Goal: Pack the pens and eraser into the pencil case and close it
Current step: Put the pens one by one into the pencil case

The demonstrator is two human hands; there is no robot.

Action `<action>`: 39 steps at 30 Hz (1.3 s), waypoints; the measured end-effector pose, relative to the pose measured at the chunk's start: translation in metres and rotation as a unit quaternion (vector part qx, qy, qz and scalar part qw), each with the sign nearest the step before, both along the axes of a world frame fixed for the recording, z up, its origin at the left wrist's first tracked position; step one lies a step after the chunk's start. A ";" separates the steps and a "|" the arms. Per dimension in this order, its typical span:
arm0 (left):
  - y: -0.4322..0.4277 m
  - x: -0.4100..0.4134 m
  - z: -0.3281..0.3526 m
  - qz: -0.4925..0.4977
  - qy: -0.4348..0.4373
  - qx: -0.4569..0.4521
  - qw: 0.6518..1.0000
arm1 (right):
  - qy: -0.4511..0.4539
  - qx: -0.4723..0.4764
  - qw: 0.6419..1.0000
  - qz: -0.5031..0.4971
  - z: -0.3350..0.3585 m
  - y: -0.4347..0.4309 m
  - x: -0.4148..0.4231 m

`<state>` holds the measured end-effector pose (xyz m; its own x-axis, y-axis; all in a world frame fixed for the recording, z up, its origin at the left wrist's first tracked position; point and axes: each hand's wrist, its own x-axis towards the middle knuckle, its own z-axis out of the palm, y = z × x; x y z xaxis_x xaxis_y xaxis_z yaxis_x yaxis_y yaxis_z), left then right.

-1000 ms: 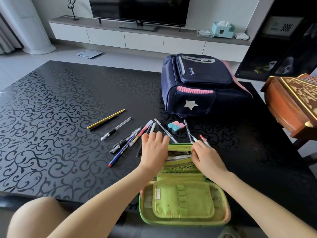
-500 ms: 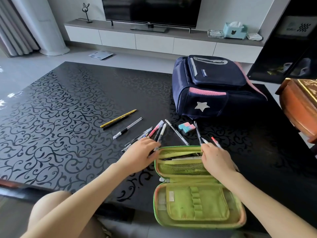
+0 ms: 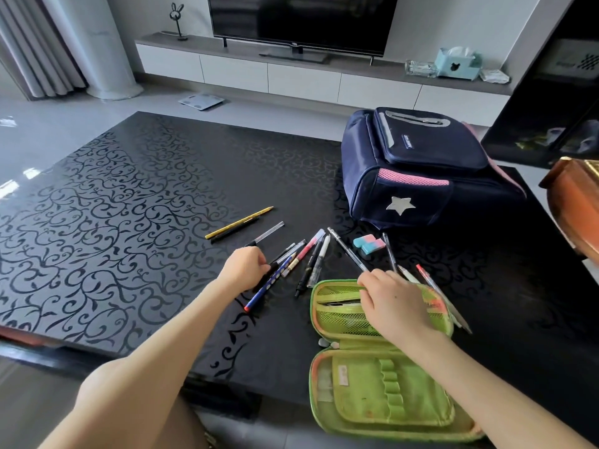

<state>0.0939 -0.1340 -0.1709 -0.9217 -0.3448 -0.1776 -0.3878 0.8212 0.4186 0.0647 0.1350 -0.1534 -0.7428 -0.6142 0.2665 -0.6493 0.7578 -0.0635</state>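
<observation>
A green pencil case (image 3: 385, 390) lies open at the table's near edge, its far half with a mesh pocket. My right hand (image 3: 393, 301) rests on that far half, fingers curled at the pocket's rim. My left hand (image 3: 247, 266) is left of the case, fingers curled round the dark pens beside a blue pencil (image 3: 270, 284). Several more pens (image 3: 316, 254) fan out on the table beyond the case. A pink and teal eraser (image 3: 369, 244) lies behind them. A yellow pencil (image 3: 239, 222) and a clear pen (image 3: 268, 233) lie further left.
A navy backpack (image 3: 421, 170) with a silver star lies on the black patterned table (image 3: 113, 222) behind the eraser. An orange wooden object (image 3: 573, 202) sits at the right edge. The TV cabinet stands beyond the table.
My left hand left the case and moved left onto the pens by the blue pencil, closing on them. My right hand stayed on the case's far half. The camera view shifted left.
</observation>
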 end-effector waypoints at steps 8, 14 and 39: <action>-0.002 -0.018 0.005 0.021 -0.130 0.039 0.991 | -0.039 0.007 0.999 -0.019 -0.005 0.014 0.008; 0.010 0.000 0.023 0.025 -0.048 0.056 0.997 | -0.032 -0.064 0.997 -0.014 0.003 0.013 0.011; 0.157 -0.021 0.016 -0.324 0.039 -0.211 0.921 | -0.187 -0.207 0.946 -0.164 0.017 0.116 -0.019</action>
